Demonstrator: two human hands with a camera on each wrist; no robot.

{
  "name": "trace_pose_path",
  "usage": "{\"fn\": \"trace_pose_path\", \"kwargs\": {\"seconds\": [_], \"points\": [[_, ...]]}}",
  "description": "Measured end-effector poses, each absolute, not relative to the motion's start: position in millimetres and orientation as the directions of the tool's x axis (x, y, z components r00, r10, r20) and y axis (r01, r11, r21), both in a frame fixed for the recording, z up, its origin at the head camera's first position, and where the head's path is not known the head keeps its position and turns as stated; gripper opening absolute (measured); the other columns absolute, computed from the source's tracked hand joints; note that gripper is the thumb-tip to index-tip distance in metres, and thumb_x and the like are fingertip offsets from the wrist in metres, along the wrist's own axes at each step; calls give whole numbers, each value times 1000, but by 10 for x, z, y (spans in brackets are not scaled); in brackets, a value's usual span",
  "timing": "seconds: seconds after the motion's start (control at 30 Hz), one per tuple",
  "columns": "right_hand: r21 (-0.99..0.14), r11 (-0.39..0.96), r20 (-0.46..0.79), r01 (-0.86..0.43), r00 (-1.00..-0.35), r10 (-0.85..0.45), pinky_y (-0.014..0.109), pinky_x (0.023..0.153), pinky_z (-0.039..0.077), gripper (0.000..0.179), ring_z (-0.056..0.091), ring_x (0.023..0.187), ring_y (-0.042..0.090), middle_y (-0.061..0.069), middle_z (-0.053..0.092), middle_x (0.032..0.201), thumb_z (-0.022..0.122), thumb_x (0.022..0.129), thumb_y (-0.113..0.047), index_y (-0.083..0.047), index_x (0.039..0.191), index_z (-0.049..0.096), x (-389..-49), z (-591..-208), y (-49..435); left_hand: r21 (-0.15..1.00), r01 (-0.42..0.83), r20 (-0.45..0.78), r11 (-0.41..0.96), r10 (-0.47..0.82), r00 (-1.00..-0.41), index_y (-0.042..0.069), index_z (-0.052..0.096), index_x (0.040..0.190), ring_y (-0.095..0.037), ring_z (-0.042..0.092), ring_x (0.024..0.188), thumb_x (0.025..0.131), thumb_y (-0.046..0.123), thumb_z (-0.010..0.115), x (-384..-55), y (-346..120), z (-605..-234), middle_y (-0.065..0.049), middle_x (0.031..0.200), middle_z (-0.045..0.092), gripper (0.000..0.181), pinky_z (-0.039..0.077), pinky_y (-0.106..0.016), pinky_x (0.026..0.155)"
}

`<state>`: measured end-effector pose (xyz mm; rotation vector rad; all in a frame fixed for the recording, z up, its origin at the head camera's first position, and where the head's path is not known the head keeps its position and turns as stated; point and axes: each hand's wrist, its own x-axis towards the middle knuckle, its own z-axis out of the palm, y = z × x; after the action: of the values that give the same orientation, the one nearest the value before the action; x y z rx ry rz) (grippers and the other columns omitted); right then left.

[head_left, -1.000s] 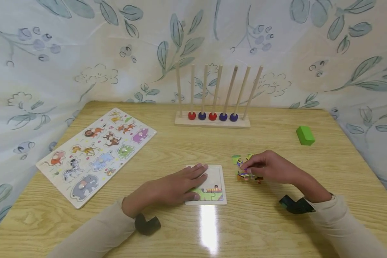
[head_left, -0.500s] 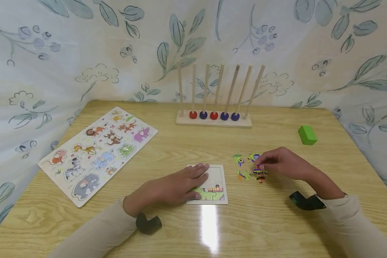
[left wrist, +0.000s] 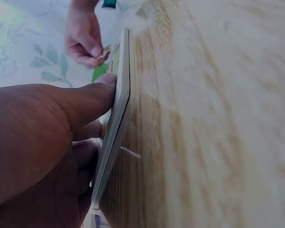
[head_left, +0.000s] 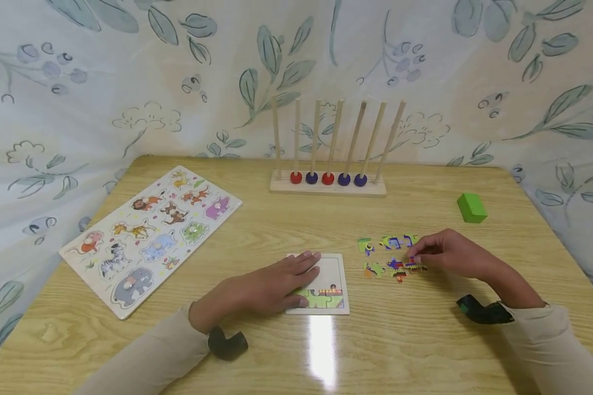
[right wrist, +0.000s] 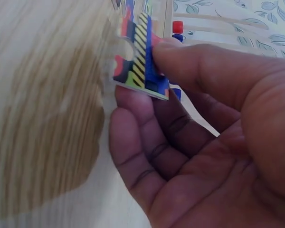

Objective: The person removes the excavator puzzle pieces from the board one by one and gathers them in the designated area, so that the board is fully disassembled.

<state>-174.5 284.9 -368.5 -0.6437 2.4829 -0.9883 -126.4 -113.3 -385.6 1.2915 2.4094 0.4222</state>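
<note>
My left hand [head_left: 269,282] lies with spread fingers on a small square jigsaw puzzle tray [head_left: 328,270]; in the left wrist view the thumb [left wrist: 92,97] rests at the edge of the tray [left wrist: 119,97]. Green fitted pieces [head_left: 321,299] fill the tray's near part. To its right, my right hand [head_left: 449,253] pinches a jigsaw puzzle piece [right wrist: 141,54] between thumb and fingers. That piece is blue with yellow-and-black stripes and stands tilted in the right wrist view. Beside the fingertips lie several loose jigsaw pieces [head_left: 374,269] in two rough rows.
An animal peg-puzzle board [head_left: 143,233] lies at the left. At the back stands a wooden rack [head_left: 328,188] with upright pegs and red and blue beads. A green block [head_left: 471,208] sits at the right. A patterned cloth [head_left: 227,66] hangs behind the table.
My right hand has moved to the right along the loose pieces, uncovering more of them, and pinches a piece at the row's right end. The left hand has stayed on the tray.
</note>
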Motion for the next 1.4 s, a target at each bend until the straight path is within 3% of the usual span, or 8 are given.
{"fn": "trace_pose_path", "kwargs": {"seconds": [0.53,0.9,1.4], "points": [[-662,685,-171,-305,-828,-534,24,60,47,14,55,76,6,4,69,99,64,90,2,-3,99,73,-1718,-3640,2841,447,700,-195,556,825,-531,7,26,154,-18,0,147,102,36,49,-1253,-1135,-3872,-6,163,5,64,7,-34,118],[-654,698,-155,-293,-850,-503,23,61,47,18,55,78,6,10,70,105,63,91,3,-1,104,73,-1718,-3652,2841,460,709,-175,535,837,-518,5,26,154,-20,0,148,102,34,50,-1256,-1145,-3871,-7,163,5,64,6,-35,118],[-586,749,-124,-308,-880,-459,25,67,50,18,58,83,9,3,71,99,63,90,2,-6,101,75,-1706,-3607,2846,458,708,-177,537,836,-519,5,26,154,-20,0,148,102,34,50,-1259,-1138,-3873,-7,163,5,63,6,-35,118]]}}
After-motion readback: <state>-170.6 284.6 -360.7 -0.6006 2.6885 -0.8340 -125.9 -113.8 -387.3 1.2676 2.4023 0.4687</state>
